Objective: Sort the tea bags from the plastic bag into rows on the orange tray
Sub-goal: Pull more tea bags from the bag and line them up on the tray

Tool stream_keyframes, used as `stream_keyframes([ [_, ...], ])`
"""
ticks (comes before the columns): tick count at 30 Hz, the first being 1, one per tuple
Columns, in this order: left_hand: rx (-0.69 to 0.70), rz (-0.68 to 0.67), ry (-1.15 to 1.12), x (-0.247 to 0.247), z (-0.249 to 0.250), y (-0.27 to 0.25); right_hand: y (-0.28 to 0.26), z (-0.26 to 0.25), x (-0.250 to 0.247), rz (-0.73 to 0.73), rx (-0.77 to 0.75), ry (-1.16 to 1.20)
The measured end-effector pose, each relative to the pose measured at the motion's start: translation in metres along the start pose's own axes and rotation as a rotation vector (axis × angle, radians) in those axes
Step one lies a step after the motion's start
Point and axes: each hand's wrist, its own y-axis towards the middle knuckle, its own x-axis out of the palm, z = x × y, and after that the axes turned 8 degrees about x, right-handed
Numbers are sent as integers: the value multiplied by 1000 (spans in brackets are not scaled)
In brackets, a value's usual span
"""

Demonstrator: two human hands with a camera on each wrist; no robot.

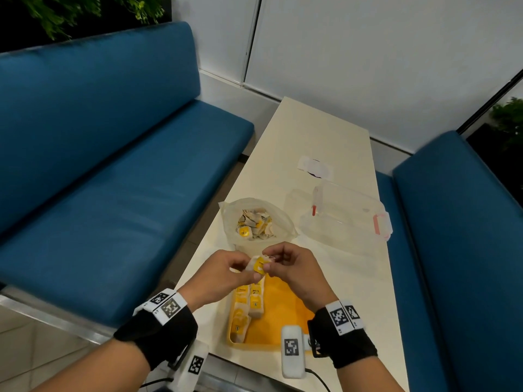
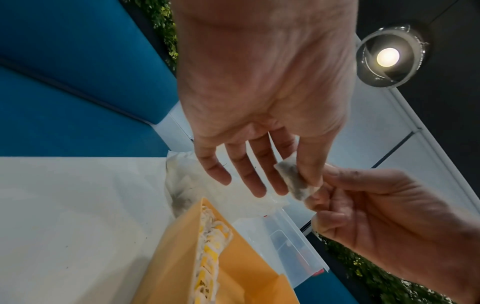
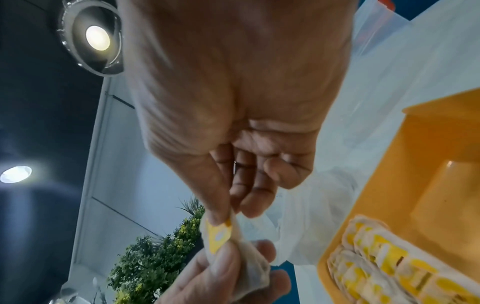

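1. Here, your left hand (image 1: 226,271) and right hand (image 1: 291,267) pinch one white tea bag (image 1: 259,265) with a yellow tag, above the orange tray (image 1: 283,312).
2. Tray: tea bag rows (image 1: 247,306) along its left side.
3. Plastic bag (image 1: 256,222): loose tea bags.

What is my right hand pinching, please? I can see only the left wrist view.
Observer: The right hand pinches the yellow tag of the tea bag, which the left hand grips.
Operator: Thanks. Are any left in the plastic bag?
Observer: Yes, the plastic bag holds a pile of them.
Operator: And how full is the orange tray?
Observer: The orange tray has tea bags only along its left side; the rest shows bare.
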Motion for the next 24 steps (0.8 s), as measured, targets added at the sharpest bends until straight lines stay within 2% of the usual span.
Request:
stream_keyframes([
  [11, 12, 85, -15, 9, -2, -3, -6, 17, 12, -48, 234, 168],
  [19, -45, 42, -92, 11, -4, -6, -3, 18, 9, 76, 95, 113],
  [24, -189, 122, 66, 7, -38, -9, -2, 44, 1, 52, 163, -53],
])
